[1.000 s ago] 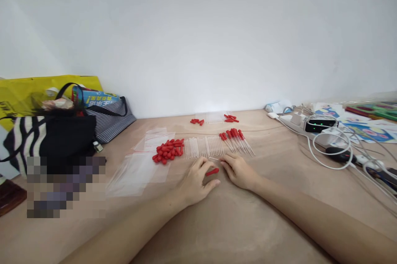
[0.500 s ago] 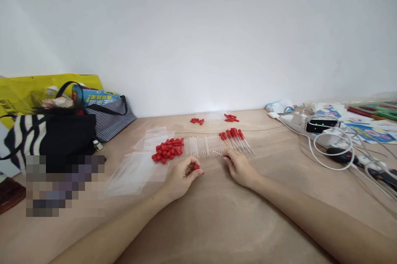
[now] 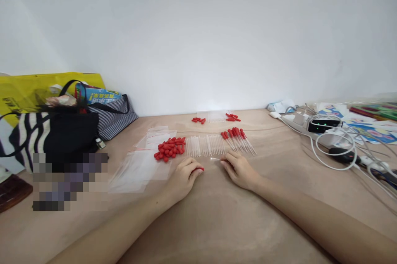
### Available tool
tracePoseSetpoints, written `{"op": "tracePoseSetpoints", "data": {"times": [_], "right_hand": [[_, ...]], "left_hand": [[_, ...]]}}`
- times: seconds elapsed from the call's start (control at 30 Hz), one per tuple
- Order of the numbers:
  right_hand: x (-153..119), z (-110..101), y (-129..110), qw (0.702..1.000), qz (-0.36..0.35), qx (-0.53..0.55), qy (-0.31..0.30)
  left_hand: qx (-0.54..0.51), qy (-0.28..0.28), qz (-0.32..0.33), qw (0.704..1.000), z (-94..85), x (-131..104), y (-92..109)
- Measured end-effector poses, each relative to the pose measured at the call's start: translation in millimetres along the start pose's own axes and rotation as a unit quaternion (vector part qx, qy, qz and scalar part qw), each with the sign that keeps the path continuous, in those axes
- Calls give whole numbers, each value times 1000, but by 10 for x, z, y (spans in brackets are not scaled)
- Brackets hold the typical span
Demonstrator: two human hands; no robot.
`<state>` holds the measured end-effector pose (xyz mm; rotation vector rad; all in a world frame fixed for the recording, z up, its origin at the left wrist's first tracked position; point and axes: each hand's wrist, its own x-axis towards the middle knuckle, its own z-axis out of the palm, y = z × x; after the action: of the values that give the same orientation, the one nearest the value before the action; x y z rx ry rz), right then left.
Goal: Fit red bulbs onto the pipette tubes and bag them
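Note:
My left hand (image 3: pixel 185 176) is closed on a red rubber bulb (image 3: pixel 202 169), whose end peeks out past the thumb. To its right, my right hand (image 3: pixel 239 170) pinches a thin clear dropper tube (image 3: pixel 214 159) that points left toward the other hand. The bulb and the tube are apart. Just beyond my hands lies a row of clear dropper tubes (image 3: pixel 204 146). A pile of red rubber bulbs (image 3: pixel 169 148) is at the left end of that row. Several droppers with red bulbs fitted (image 3: pixel 238 138) lie side by side at its right end.
Clear zip bags (image 3: pixel 132 175) lie left of the bulbs. Farther left are a black striped bag (image 3: pixel 68 132) and a yellow bag (image 3: pixel 18 94). More loose bulbs (image 3: pixel 198 120) and tubes (image 3: pixel 215 116) lie near the wall. A power strip (image 3: pixel 290 121) and white cables (image 3: pixel 318 158) are on the right.
My right hand has drawn the tube slightly nearer, away from the row, and it now points left. My left hand has turned over the bulb, hiding more of it. The view shifted slightly.

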<state>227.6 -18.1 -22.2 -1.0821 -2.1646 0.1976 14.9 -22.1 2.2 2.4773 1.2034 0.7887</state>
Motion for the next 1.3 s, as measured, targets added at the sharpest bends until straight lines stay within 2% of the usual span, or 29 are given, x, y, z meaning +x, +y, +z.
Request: {"op": "tracePoseSetpoints", "data": {"times": [0.13, 0.3, 0.53, 0.77, 0.97, 1.13, 1.3], "right_hand": [[0, 32, -85, 999, -35, 4, 7], [3, 66, -129, 998, -54, 12, 17], [-10, 63, -130, 998, -53, -13, 35], [-17, 43, -175, 998, -43, -42, -3], [-8, 35, -134, 997, -72, -30, -18], [-5, -37, -96, 990, -125, -50, -34], [-28, -66, -137, 985, -146, -89, -25]], "left_hand": [[-68, 13, -27, 997, 64, 39, 29], [-170, 12, -57, 984, 113, 41, -56], [-196, -1, -64, 978, 106, 44, -83], [-245, -30, -72, 966, 103, 56, -85], [-206, -27, -61, 976, 105, 41, -120], [-128, -56, -36, 990, 34, 33, 7], [-52, -57, 16, 997, -2, 25, 106]]}}
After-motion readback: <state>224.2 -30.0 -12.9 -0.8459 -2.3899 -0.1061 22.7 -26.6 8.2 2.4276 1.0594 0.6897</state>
